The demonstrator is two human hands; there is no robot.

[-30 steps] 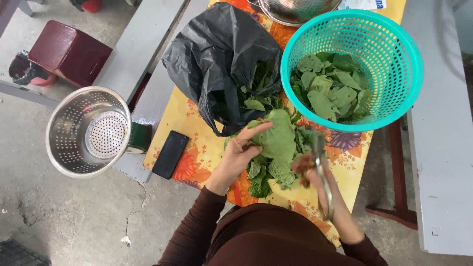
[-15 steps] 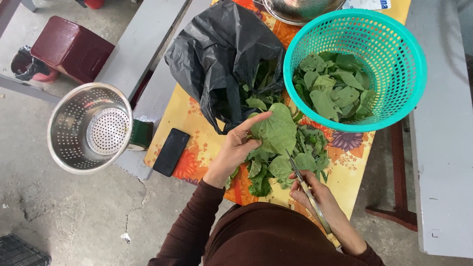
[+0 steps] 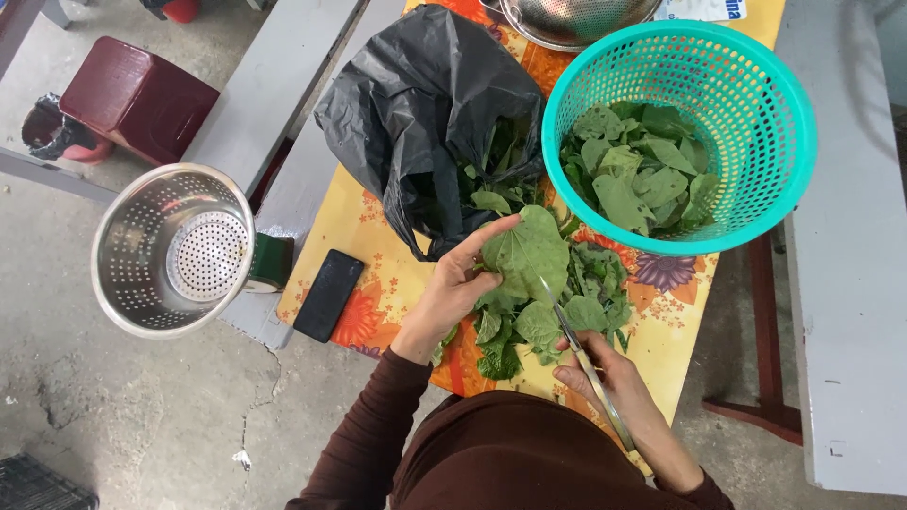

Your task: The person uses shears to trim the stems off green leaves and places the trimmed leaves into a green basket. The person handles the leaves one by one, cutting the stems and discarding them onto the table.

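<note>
My left hand (image 3: pixel 452 288) grips a bunch of leafy greens (image 3: pixel 529 283) by a large leaf, held over the yellow flowered tablecloth (image 3: pixel 378 274). My right hand (image 3: pixel 605 378) holds a pair of metal scissors (image 3: pixel 576 345), the blades pointing up into the stems under that leaf. Cut green leaves (image 3: pixel 633 170) lie in a turquoise plastic basket (image 3: pixel 775 142) at the upper right. A black plastic bag (image 3: pixel 416 113) with more greens in it lies open just above my left hand.
A black phone (image 3: pixel 328 295) lies near the table's left edge. A steel colander (image 3: pixel 173 250) sits on a grey bench at left, another steel bowl (image 3: pixel 576 19) at the table's far end. A dark red stool (image 3: pixel 132 99) stands on the concrete floor.
My left hand has turned the big leaf and lifted it slightly toward the bag. My right hand with the scissors has moved down, then in under the leaf with blades pointing up.
</note>
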